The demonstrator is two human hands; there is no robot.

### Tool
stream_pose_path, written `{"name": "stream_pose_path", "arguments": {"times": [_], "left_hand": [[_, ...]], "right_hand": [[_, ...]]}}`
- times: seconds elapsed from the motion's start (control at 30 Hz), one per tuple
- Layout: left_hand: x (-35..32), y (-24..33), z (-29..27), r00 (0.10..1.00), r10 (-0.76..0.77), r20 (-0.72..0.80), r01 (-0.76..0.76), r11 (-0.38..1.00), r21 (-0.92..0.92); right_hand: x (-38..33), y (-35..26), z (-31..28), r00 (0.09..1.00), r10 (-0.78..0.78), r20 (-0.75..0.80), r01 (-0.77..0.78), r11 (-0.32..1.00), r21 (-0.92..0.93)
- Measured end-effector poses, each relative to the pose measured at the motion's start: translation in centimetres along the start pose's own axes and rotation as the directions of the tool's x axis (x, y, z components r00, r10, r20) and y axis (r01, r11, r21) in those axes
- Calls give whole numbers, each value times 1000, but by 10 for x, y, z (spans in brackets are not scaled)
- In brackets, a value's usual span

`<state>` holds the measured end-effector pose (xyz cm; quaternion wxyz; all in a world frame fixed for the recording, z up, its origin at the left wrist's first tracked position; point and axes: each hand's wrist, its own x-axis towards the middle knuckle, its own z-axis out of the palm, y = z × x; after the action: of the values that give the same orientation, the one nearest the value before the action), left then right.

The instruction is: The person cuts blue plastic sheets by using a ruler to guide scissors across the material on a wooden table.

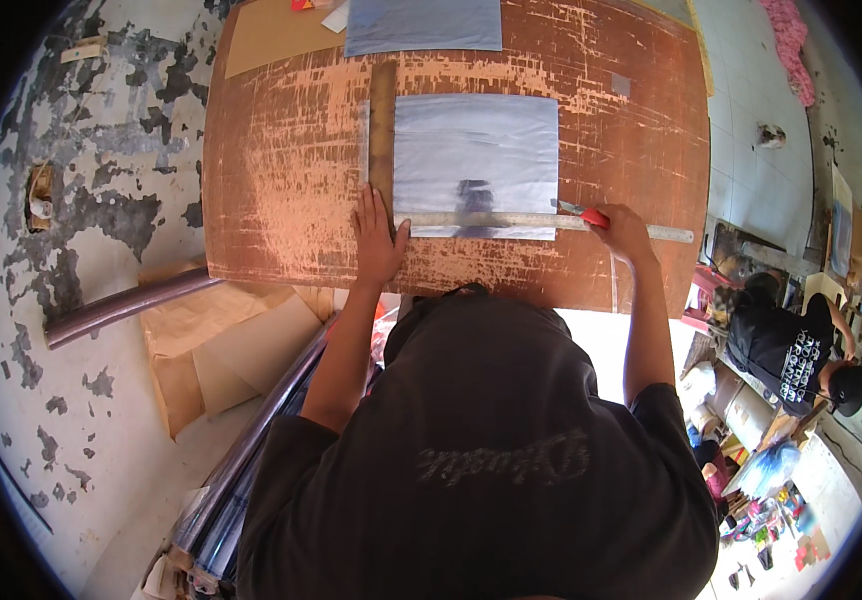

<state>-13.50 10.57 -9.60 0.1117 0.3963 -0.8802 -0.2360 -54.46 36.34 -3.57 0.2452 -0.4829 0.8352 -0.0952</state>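
Observation:
A shiny grey-silver sheet (476, 140) lies flat on a worn brown board (291, 200). Along its left side runs a dark wooden bar (382, 120). A long metal ruler (651, 231) crosses the sheet near its near edge and reaches past it to the right. My left hand (379, 243) presses flat at the near end of the bar and the ruler's left end, fingers stretched and thumb apart. Closed around a red-handled utility knife (591, 215), my right hand (626, 235) rests over the ruler, the blade pointing left toward the sheet's right edge.
Another silvery sheet (423, 25) lies at the board's far edge beside tan cardboard (281, 35). Brown paper (191, 340) and rolls of shiny film (241, 470) stand at lower left. To the right, another person (791, 345) bends among cluttered materials.

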Motion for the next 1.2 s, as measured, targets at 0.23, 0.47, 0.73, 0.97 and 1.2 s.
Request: {"name": "stream_pose_path", "arguments": {"times": [0.23,0.47,0.73,0.97,1.2], "left_hand": [[-2,-4,12,1000,-5,-11,6,999,47],[0,-4,10,1000,13,-2,-13,995,98],[0,-2,13,999,30,-14,-28,992,121],[1,-5,15,999,36,-8,-34,990,136],[3,-2,5,1000,16,-1,-16,996,89]], "right_hand": [[-8,-3,2,999,25,26,-25,1000,-7],[-9,-5,9,997,63,44,-64,998,20],[-5,3,12,993,82,89,-87,994,62],[6,11,13,971,134,200,-131,991,-28],[9,18,-1,987,94,130,-100,994,40]]}}
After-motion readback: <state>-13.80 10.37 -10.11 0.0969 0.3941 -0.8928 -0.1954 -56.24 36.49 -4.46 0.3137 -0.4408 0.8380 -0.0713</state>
